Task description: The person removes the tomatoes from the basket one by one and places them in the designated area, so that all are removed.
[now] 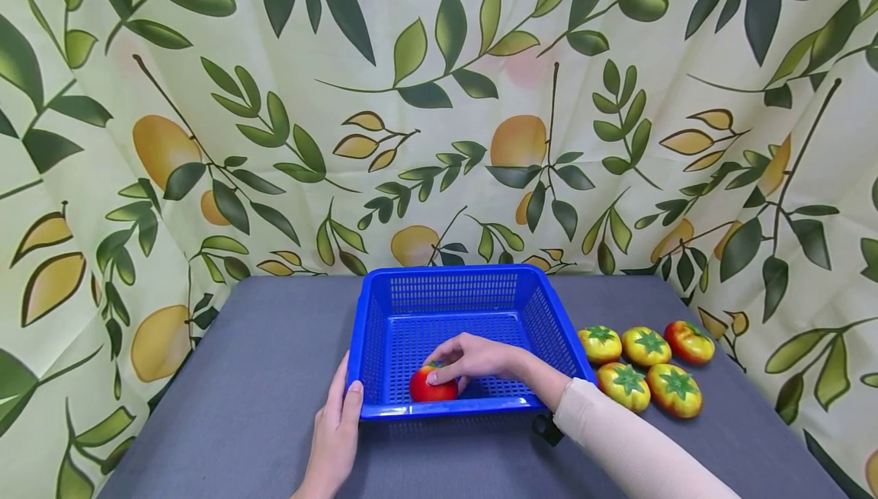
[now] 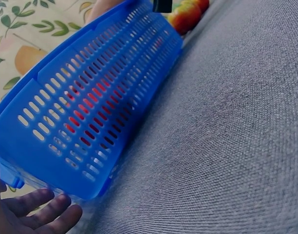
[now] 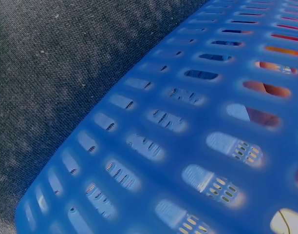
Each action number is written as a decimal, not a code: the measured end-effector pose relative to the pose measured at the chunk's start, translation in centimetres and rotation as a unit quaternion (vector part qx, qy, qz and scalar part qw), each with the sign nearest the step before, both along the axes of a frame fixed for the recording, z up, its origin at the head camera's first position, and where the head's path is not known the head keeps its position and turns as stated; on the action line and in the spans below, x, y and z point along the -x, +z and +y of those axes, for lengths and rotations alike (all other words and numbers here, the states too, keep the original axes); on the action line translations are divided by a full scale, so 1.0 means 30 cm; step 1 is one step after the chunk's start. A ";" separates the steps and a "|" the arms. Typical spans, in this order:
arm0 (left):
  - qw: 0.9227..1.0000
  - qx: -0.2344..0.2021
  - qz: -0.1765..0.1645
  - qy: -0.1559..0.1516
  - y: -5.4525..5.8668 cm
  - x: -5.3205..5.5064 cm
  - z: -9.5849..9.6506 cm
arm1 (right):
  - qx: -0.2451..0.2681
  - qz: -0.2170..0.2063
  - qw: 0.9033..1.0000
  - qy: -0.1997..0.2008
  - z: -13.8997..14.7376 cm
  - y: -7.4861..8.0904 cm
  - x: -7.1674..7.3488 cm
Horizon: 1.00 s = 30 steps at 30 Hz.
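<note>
A blue slotted plastic basket (image 1: pixel 453 410) stands on the grey tabletop. Inside it, near the front wall, my right hand (image 1: pixel 473 358) holds a red tomato (image 1: pixel 434 386), thumb on its near side and fingers over its top. My left hand (image 1: pixel 338 415) grips the basket's left side, thumb at the rim and fingers along the outer wall. From the left wrist, the fingers of that hand (image 2: pixel 54 213) show beside the basket's end, and red shows through the slots. The right wrist view is mostly filled by the basket's wall (image 3: pixel 154 117), which largely hides the right hand.
To the right of the basket lies a group of several yellow-and-red tomatoes (image 1: pixel 648 347), most with green star-shaped tops. A leaf-and-fruit printed cloth (image 1: pixel 439 118) hangs behind and along both sides of the grey table (image 1: pixel 226 407). A small black object (image 1: pixel 546 430) shows under the right forearm.
</note>
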State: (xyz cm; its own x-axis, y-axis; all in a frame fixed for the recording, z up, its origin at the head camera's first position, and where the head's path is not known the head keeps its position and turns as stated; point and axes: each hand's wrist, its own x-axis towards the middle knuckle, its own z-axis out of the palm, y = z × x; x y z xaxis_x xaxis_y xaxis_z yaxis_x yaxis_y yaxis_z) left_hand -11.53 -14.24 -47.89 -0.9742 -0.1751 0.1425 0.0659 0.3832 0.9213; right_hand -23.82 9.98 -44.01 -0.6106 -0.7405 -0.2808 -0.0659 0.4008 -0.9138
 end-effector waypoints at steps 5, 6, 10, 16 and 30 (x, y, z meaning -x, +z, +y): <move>1.000 0.003 -0.001 0.001 0.001 0.002 0.003 | 0.005 0.003 1.000 0.012 0.006 0.003 -0.002; 1.000 0.003 -0.002 0.000 0.002 0.002 0.003 | 0.006 0.003 1.000 0.014 0.008 0.003 -0.002; 1.000 0.005 -0.007 -0.001 0.005 0.004 0.007 | 0.019 -0.006 1.000 0.020 0.014 0.001 0.002; 1.000 0.004 -0.017 -0.004 0.010 0.006 0.013 | 0.030 -0.016 0.999 0.032 0.020 0.001 0.005; 1.000 0.009 -0.017 0.005 0.002 -0.003 0.005 | 0.033 -0.027 0.998 0.051 0.007 0.005 0.004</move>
